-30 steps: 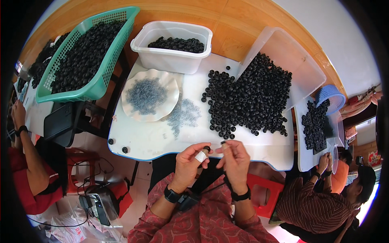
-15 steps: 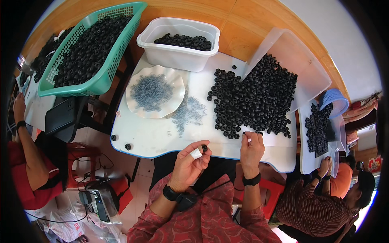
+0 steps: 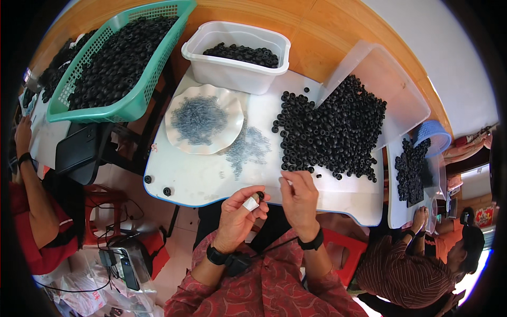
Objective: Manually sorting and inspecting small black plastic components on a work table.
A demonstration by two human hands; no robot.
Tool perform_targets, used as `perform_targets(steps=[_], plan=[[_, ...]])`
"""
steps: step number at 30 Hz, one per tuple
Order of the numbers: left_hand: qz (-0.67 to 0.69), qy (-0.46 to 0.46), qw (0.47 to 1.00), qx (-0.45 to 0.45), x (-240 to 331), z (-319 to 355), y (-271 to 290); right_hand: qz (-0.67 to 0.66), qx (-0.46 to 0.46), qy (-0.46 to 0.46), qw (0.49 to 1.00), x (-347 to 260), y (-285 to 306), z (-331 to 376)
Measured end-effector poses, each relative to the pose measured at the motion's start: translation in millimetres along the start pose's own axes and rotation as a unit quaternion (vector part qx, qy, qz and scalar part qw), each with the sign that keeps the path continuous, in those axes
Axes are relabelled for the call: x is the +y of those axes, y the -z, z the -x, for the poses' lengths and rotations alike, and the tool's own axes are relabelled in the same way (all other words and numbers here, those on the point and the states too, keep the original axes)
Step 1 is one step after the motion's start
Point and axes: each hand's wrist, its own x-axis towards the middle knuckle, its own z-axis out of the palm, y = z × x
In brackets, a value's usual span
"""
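My left hand [image 3: 236, 215] is raised in front of the near table edge, its fingers closed on a small black ring-shaped part [image 3: 260, 195]. White tape [image 3: 250, 204] is wrapped around a digit of that hand. To its right, my right hand [image 3: 301, 203] hovers over the table edge with thumb and fingers drawn together. Whatever its fingertips may hold is too small or hidden to make out. Just beyond it spreads a big pile of black ring-shaped parts [image 3: 330, 132]. Left of the pile lie small clear pieces [image 3: 248, 150], loose on the white table [image 3: 211, 177].
A scalloped white plate [image 3: 236, 132] holds more clear pieces. Behind it stands a white tub [image 3: 232, 79] of black parts. A tilted clear bin [image 3: 406, 95] backs the pile. At left is a full green basket [image 3: 129, 108]. People work at both sides.
My right hand has come away from the pile's near edge and moved left, closer to my left hand. My left hand has shifted slightly left, still holding the black part.
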Motion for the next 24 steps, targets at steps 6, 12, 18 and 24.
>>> perform_targets(steps=[6,12,18,24], plan=[[-0.003,-0.02,1.0,0.006,6.3,6.1,5.9,0.075,-0.029,0.013,0.997,-1.8,-31.4,-13.1],[0.019,-0.017,1.0,0.009,9.7,7.6,9.1,0.115,-0.026,-0.018,0.993,-0.8,-45.9,-13.0],[0.032,-0.016,0.999,0.001,8.7,8.1,10.9,0.113,-0.002,-0.009,0.994,0.5,-47.7,-12.1],[0.053,-0.013,0.999,0.002,10.4,9.1,12.5,0.077,0.005,-0.015,0.997,-11.8,-28.0,-2.7]])
